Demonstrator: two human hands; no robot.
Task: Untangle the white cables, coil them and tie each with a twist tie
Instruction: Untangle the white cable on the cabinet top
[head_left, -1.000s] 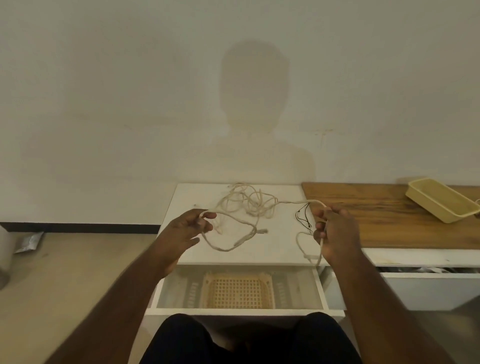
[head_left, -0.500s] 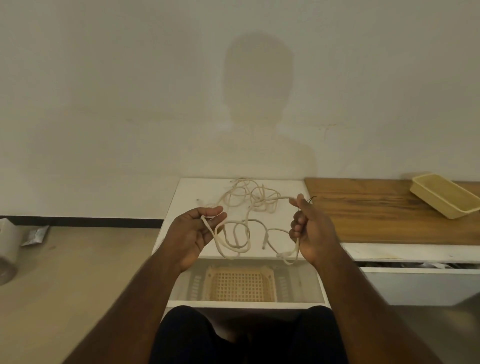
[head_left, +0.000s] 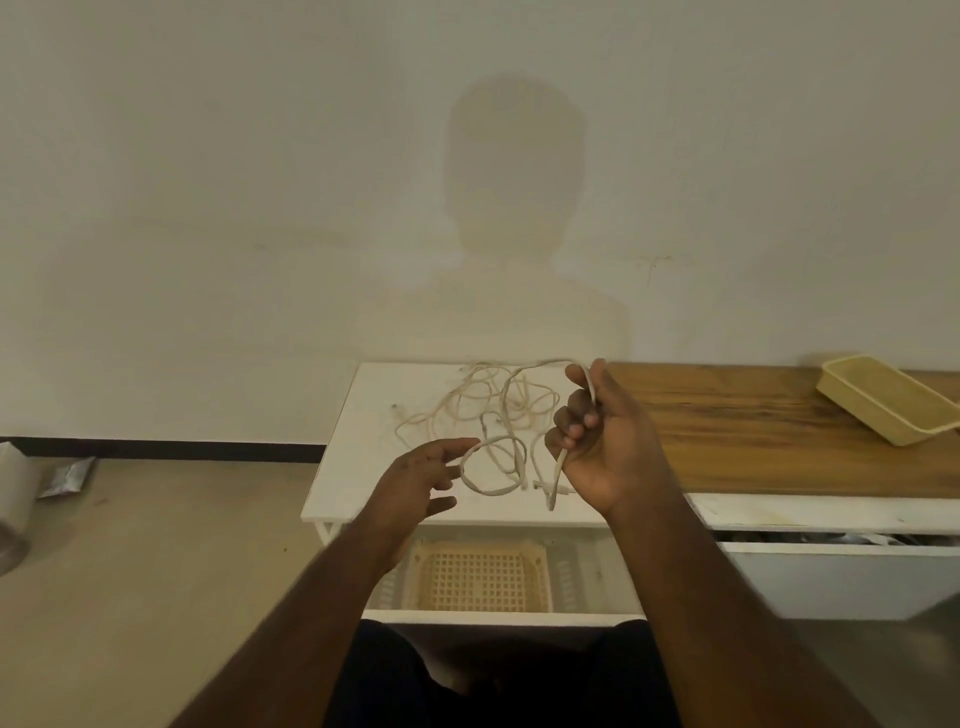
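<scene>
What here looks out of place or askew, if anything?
The yellow tray on the wooden counter sits tilted, one corner past the front edge. The white cables lie tangled on the white table. The right hand grips one; the left hand is open.
</scene>
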